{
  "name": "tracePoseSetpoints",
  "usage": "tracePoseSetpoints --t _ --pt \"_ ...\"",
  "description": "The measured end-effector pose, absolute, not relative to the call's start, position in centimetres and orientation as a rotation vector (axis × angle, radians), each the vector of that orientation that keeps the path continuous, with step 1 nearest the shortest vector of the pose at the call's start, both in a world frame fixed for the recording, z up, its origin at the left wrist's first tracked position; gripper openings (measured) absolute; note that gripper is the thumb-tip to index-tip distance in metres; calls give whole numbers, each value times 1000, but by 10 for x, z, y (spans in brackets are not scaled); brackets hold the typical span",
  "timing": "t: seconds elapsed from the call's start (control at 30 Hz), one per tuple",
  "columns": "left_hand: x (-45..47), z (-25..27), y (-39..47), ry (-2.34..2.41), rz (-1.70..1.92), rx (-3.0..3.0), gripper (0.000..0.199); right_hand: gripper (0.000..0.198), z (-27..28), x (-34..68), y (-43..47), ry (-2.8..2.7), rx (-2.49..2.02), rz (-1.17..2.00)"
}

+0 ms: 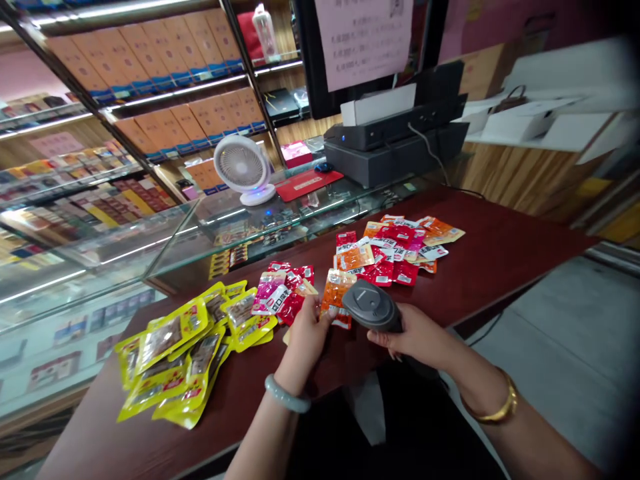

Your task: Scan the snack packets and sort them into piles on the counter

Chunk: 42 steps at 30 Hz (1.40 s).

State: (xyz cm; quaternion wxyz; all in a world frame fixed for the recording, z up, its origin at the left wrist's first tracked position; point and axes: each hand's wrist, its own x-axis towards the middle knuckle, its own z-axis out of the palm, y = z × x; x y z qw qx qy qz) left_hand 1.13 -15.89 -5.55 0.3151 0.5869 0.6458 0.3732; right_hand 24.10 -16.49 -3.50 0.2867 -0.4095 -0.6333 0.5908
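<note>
In my right hand point(417, 333) is a dark grey handheld barcode scanner point(373, 303), its head pointing left over the counter. My left hand point(307, 333) pinches the lower edge of an orange snack packet point(337, 287), just in front of the scanner head. Red and pink snack packets point(280, 293) lie just beyond my left fingers, which partly cover them. To the left spreads a pile of yellow snack packets point(185, 340). Behind the scanner, a heap of red, orange and white packets point(395, 247) rests on the dark red counter point(485, 247).
A glass display case point(210, 233) borders the counter's far side, with a white fan point(243, 167) and red mat point(307, 185) on top. A monitor point(315, 73) and black cash drawer point(370, 160) stand behind. Shelves of orange boxes point(145, 53) line the wall.
</note>
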Motion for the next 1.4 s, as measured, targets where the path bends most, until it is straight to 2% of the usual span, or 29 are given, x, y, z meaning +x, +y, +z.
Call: tracePoseSetpoints --t 0.17,0.37,0.57,0.7,0.77,0.87,1.03,1.13,1.27,1.4 --pt "58 -45 -108 1618 1033 1567 36 33 -35 261 -165 -1627 -1161 1516" --pt "80 -32 -85 1662 778 1755 59 36 -31 274 -174 -1663 -1266 1447" --pt "32 -28 -120 1879 625 2154 40 36 -40 269 -177 -1694 -1277 1464" --pt "-12 -21 -150 2244 413 2170 50 35 -42 260 -177 -1706 -1230 1521" --pt "-25 -19 -162 2336 326 2137 48 35 -43 255 -177 -1710 -1222 1547" --pt "-24 -22 -175 2308 248 2173 36 36 -45 250 -177 -1712 -1215 1572" --pt "1 -37 -185 2426 193 2242 45 37 -49 242 -179 -1707 -1187 1608" --pt "9 -43 -183 2377 161 2248 43 37 -49 241 -181 -1702 -1163 1629" --pt "6 -46 -174 2273 258 2041 30 37 -48 242 -184 -1732 -1183 1619" --pt "1 -48 -165 2072 644 1760 15 40 -47 244 -188 -1744 -1179 1642"
